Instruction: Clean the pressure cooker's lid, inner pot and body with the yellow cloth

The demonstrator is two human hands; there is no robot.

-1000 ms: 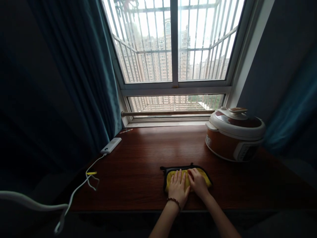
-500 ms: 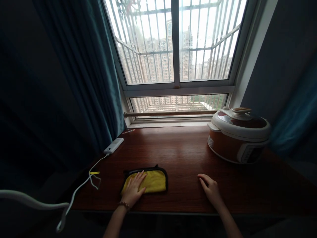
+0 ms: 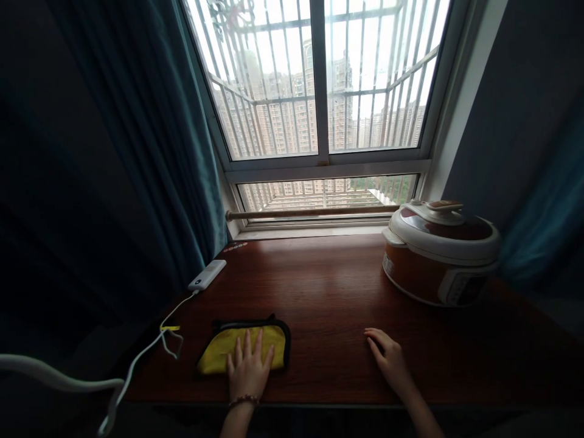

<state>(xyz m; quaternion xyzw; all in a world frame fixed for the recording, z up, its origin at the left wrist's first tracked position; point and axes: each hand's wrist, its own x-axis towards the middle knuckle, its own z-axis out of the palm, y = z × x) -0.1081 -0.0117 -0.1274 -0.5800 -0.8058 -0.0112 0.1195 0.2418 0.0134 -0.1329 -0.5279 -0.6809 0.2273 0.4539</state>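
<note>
A yellow cloth [image 3: 218,354] with a black border lies folded on the brown wooden table, near its front edge. My left hand [image 3: 249,368] rests flat on the cloth's middle and right part, fingers spread, with a beaded bracelet at the wrist. The hand presses from above and does not grasp it. Farther right, my right hand [image 3: 387,359] lies on the tabletop with its thumb a little apart from its loosely bent fingers. Nothing shows in that hand.
A white and orange electric cooker [image 3: 440,252] stands at the table's [image 3: 319,274] back right. At the left edge, a white power strip [image 3: 207,275] trails a white cable [image 3: 141,353] with a yellow tie. Blue curtains [image 3: 159,152] hang beside the barred window [image 3: 322,161].
The cloth has slid left and slightly toward me. My left hand now sits nearer the cloth's middle, its fingers more spread. My right hand stays in about the same place.
</note>
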